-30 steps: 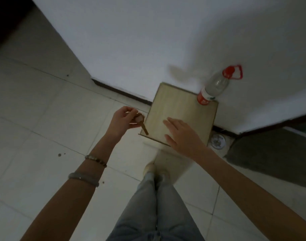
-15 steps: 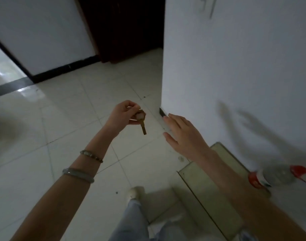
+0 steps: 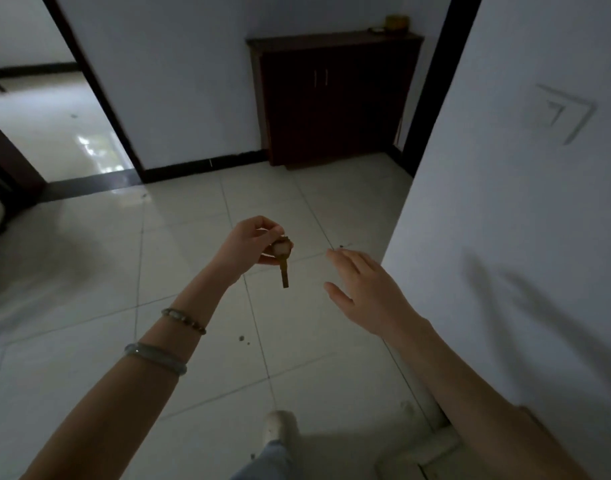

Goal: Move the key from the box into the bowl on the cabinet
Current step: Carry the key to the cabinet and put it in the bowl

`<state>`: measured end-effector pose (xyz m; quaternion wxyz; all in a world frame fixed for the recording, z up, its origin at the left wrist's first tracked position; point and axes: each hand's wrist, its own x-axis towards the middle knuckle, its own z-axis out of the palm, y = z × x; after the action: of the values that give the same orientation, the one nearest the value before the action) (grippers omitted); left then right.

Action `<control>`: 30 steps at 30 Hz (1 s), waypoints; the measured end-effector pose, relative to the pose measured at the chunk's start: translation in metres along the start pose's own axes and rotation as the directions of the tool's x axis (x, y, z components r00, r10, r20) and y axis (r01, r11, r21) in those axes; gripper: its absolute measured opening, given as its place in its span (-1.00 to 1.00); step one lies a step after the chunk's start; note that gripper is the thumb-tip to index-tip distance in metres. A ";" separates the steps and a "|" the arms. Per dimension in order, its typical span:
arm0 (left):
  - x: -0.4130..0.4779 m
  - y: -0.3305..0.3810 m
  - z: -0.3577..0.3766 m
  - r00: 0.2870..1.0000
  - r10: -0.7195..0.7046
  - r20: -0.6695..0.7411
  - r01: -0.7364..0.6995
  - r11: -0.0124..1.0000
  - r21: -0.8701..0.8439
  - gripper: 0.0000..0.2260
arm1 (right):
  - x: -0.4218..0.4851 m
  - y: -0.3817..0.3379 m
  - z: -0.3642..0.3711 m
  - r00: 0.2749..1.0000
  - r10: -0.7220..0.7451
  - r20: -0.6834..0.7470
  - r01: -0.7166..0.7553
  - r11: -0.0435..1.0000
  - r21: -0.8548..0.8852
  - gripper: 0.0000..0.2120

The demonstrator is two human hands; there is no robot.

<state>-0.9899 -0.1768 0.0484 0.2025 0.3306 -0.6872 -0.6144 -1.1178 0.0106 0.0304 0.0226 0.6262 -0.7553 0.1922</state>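
Head view: left hand (image 3: pixel 250 244) pinches the key (image 3: pixel 284 263), blade hanging straight down; right hand (image 3: pixel 368 289) spread empty.

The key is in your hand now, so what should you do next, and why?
Probably walk ahead toward the dark cabinet. The left hand pinches the key with its blade hanging down, the right hand is empty, and what looks like the bowl sits far off on the cabinet's top, across open tiled floor.
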 end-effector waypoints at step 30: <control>0.471 0.048 -0.109 0.998 -0.049 0.050 0.053 0.994 -0.091 -0.90 | 0.454 0.182 0.067 0.990 0.138 -0.003 -0.138 0.990 0.025 -0.54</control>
<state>-1.2549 -0.5844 0.0531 0.1852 0.3235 -0.6541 -0.6582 -1.3754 -0.4102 0.0456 0.0031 0.5721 -0.7944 0.2041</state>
